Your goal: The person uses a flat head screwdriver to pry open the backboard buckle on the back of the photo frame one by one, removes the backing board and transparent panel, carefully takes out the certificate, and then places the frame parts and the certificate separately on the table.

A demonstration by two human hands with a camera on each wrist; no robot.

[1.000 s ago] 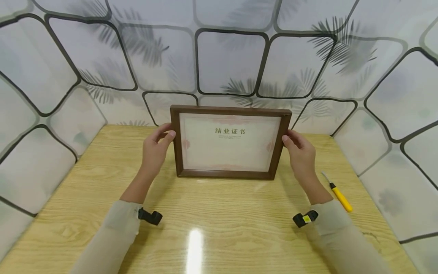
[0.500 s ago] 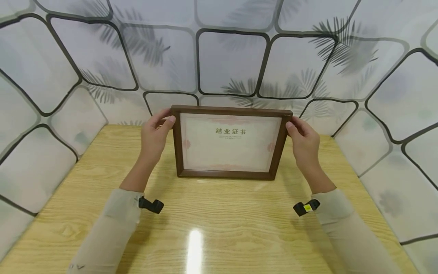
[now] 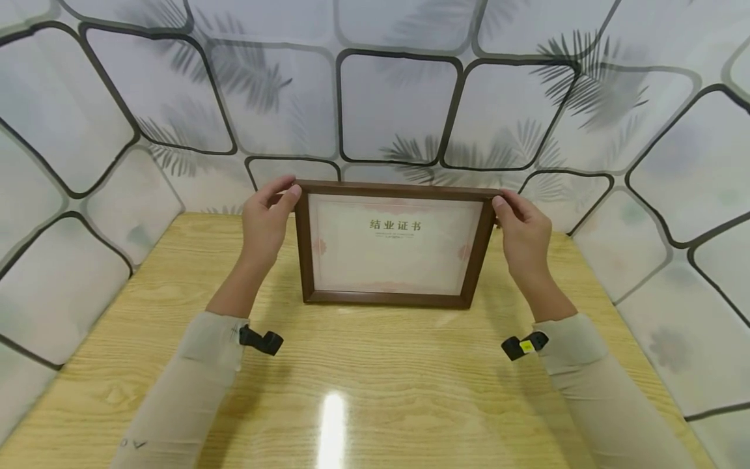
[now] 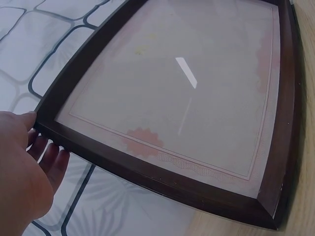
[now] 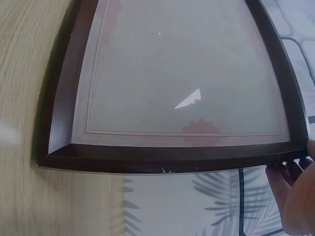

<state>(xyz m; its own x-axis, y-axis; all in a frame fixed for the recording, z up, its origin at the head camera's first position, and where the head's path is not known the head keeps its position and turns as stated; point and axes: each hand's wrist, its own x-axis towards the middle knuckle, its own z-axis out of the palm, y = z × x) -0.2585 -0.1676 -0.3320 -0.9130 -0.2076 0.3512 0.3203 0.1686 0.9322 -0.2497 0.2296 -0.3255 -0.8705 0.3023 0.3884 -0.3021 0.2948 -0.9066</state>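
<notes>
A brown picture frame [image 3: 387, 298] with a certificate [image 3: 387, 264] behind its pane stands on its long lower edge on the table, in the middle of the head view. My left hand [image 3: 263, 225] pinches its upper left corner, thumb on the front. At the opposite upper corner my right hand [image 3: 526, 238] does the same. In the left wrist view the left fingers [image 4: 56, 162] curl behind the wooden border. The right wrist view catches only part of the right hand [image 5: 300, 201], its fingers under the border. What lies behind the frame is hidden.
The wood-grain table [image 3: 375, 371] runs up to a patterned cloth backdrop [image 3: 398, 107] behind the frame and on both sides. A black wrist camera [image 3: 262, 340] sits on the left cuff, another camera [image 3: 523, 346] on the right.
Both hands have slid up the frame's sides to its upper corners. The frame has hardly moved. A yellow-handled screwdriver, seen at right one second ago, is now out of sight where the right arm lies.
</notes>
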